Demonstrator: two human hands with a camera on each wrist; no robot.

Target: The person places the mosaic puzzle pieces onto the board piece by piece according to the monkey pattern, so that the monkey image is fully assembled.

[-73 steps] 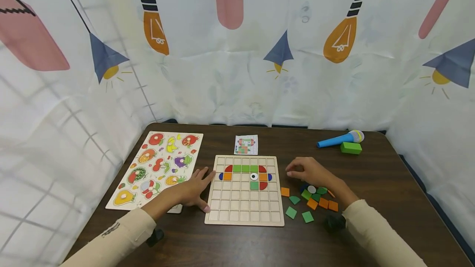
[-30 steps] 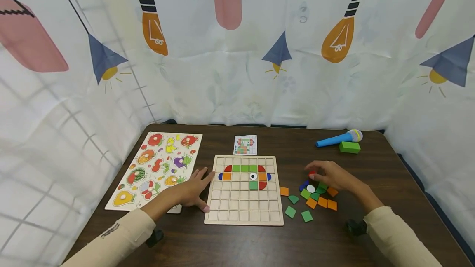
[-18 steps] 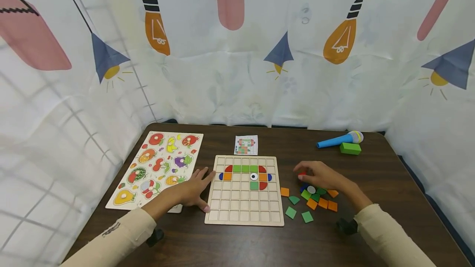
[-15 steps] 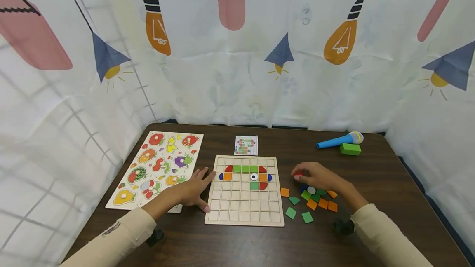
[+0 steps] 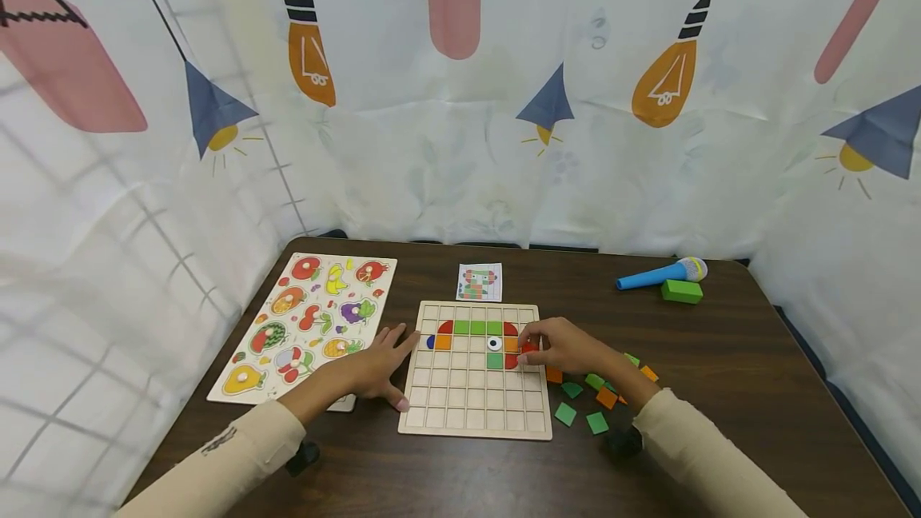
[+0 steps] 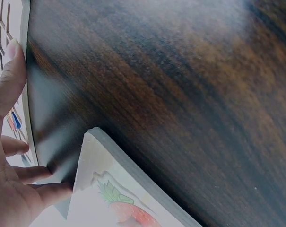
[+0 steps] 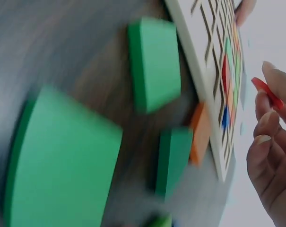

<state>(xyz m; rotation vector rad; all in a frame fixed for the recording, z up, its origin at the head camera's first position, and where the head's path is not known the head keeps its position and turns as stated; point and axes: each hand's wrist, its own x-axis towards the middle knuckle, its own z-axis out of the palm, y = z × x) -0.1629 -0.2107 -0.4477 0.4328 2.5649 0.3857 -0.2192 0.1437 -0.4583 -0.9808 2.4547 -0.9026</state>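
A wooden grid board [image 5: 460,414] lies mid-table, with red, green, orange and blue tiles and one eye tile [image 5: 494,344] in its upper rows. My left hand [image 5: 376,368] rests at the board's left edge, fingers spread; the left wrist view shows the thumb [image 6: 13,75] touching the rim. Over the board's right edge, my right hand [image 5: 564,346] pinches a small red tile [image 7: 267,92] between thumb and finger. It covers the blue tile at that side. Loose green tiles [image 5: 564,414] and orange tiles [image 5: 607,397] lie right of the board, partly hidden under the right forearm.
A fruit puzzle board [image 5: 302,326] lies at the left, close to my left hand. Behind the grid board is a small pattern card [image 5: 479,282]. A blue toy microphone [image 5: 658,273] leans on a green block [image 5: 681,292] at the back right.
My right hand picked up the red tile from the loose pieces and moved left with it, up to the board's right edge. The left hand has stayed in place.
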